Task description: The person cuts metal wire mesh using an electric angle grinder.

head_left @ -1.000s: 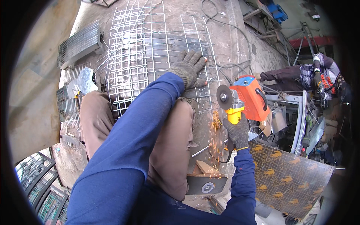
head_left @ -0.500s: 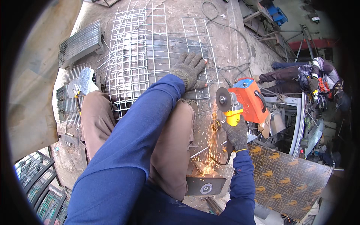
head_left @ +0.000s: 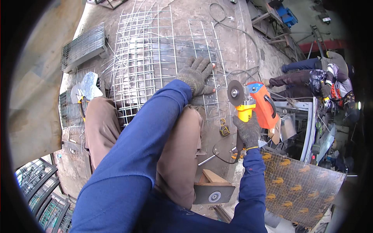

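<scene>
We see the main danger in the cutting disc (head_left: 237, 91): if it snags the wire mesh (head_left: 208, 46), it could kick toward the left hand (head_left: 195, 75), spread wide and laid on that mesh, gripping nothing. The right hand (head_left: 248, 130) is wrapped round the angle grinder (head_left: 244, 111), just right of the mesh — a loose grip could cause the slip. Compared with half a second ago, the streaming sparks are gone — and we find the disc slightly farther up and right.
</scene>
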`<act>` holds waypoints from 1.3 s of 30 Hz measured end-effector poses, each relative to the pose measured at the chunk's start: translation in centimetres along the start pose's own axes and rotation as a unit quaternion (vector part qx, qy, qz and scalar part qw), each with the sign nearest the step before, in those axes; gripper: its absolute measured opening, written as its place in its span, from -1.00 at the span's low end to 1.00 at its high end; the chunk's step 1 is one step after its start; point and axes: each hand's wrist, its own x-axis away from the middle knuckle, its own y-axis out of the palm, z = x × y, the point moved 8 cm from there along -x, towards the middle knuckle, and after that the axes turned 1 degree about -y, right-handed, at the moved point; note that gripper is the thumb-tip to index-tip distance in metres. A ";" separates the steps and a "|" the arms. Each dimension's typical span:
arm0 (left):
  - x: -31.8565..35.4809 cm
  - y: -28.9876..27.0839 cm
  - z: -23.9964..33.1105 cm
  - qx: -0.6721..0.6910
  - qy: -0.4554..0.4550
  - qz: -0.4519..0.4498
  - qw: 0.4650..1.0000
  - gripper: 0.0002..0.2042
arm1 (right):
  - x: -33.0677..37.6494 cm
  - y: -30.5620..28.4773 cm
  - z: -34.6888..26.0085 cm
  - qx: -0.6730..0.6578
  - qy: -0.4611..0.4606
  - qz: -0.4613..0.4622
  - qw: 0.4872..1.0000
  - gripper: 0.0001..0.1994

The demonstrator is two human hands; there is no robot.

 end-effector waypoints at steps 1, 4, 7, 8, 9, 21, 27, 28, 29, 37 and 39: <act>0.0 -0.1 0.0 0.001 0.000 0.001 1.000 -0.02 | -0.4 0.3 0.1 -0.004 0.008 -0.004 1.000 -0.34; 0.1 -0.1 0.0 0.006 0.000 -0.003 1.000 -0.03 | -1.2 1.4 0.3 -0.012 0.015 -0.028 0.999 -0.33; 0.0 -0.1 0.0 0.009 -0.001 -0.006 1.000 -0.03 | -1.6 1.8 0.3 -0.015 0.003 -0.020 1.000 -0.35; 0.0 -0.1 0.0 0.006 -0.003 -0.005 1.000 -0.03 | -1.6 1.8 0.4 -0.013 0.006 -0.022 1.000 -0.35; -0.1 -0.1 0.0 0.006 -0.003 -0.004 1.000 -0.03 | -1.7 1.8 0.5 -0.012 0.007 -0.018 1.000 -0.36; 0.0 0.3 -0.2 0.018 0.001 0.014 1.000 -0.04 | -1.6 1.6 -0.1 -0.009 -0.005 -0.029 1.000 -0.33; -0.1 0.2 -0.2 0.020 0.005 0.027 0.999 -0.05 | -1.7 2.0 0.4 0.007 -0.009 -0.036 0.999 -0.30; -0.1 0.2 -0.2 0.019 0.005 0.025 1.000 -0.05 | -1.8 2.1 0.5 0.006 -0.011 -0.039 0.999 -0.30; 0.0 0.2 -0.2 0.017 0.005 0.025 1.000 -0.04 | -1.8 2.2 0.5 -0.009 -0.010 -0.044 0.999 -0.30; -0.3 0.4 -0.3 0.017 -0.011 -0.014 1.000 -0.02 | -1.8 2.3 0.3 -0.022 -0.009 -0.054 0.998 -0.32; -0.3 0.6 -0.4 0.029 -0.019 -0.032 0.999 0.00 | -1.8 2.2 0.5 -0.033 0.014 -0.049 0.998 -0.33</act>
